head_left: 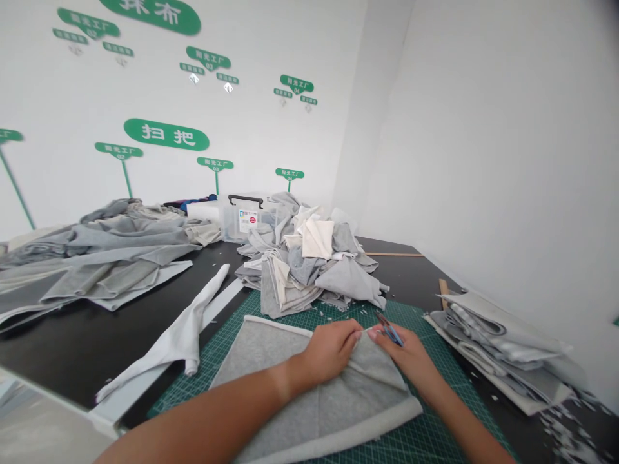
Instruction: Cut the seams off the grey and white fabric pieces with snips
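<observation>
Because the gray cloth (309, 399) lies flat on the green mat (425, 335) on the counter (62, 341), the left hand (329, 351) can pinch its fold shut, while the right hand (403, 357) grips small blue scissors (391, 332) just beside it.

2 hands (329, 351) (409, 357), 1 scissors (389, 330)
</observation>
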The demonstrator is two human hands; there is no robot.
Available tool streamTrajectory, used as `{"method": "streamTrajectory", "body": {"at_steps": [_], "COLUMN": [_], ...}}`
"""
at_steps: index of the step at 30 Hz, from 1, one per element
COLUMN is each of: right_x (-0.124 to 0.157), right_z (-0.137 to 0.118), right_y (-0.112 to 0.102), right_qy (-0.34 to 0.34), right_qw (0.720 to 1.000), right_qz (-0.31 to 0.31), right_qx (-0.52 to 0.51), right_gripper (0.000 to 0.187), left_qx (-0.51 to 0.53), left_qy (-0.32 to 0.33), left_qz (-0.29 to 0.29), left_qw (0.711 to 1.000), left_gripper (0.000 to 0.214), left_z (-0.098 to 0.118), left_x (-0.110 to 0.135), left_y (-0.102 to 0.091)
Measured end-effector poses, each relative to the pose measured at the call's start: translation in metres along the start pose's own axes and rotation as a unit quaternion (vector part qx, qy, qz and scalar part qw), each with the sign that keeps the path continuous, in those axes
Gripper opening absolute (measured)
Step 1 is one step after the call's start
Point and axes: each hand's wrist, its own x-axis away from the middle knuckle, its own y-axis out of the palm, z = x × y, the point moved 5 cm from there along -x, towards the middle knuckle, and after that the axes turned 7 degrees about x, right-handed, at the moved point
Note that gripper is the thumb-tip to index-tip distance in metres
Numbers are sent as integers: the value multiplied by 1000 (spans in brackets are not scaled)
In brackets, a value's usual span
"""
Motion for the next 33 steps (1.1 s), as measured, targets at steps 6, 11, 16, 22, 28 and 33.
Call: {"method": "streamTrajectory", "body": {"at_steps": [6,11,16,22,28,33], "right_x": [1,1,1,1,1,3], "right_z": [-2,-3,-2,-3,1,-4], "right_y": [3,0,3,6,1,5], "right_qy": [-29,-28,-30,-37,-18,-38], "right_qw": [999,997,995,996,996,995], "right_qz": [-5,15,12,2,31,14], "right_qx": [44,67,96,80,80,95], "right_gripper": [38,38,39,38,38,35], "left_qx": [18,40,84,128,179,223], "left_qy": [-38,-31,-54,-51,-58,-63], "left_qz": [4,24,14,21,35,33], "left_qw": [999,998,995,990,981,972], "left_gripper": [19,20,17,20,18,20], "left_z": [-3,-7,-14,-12,-20,-27], "left_x": [1,0,0,-2,-5,-6], "left_y": [3,3,8,7,7,12]}}
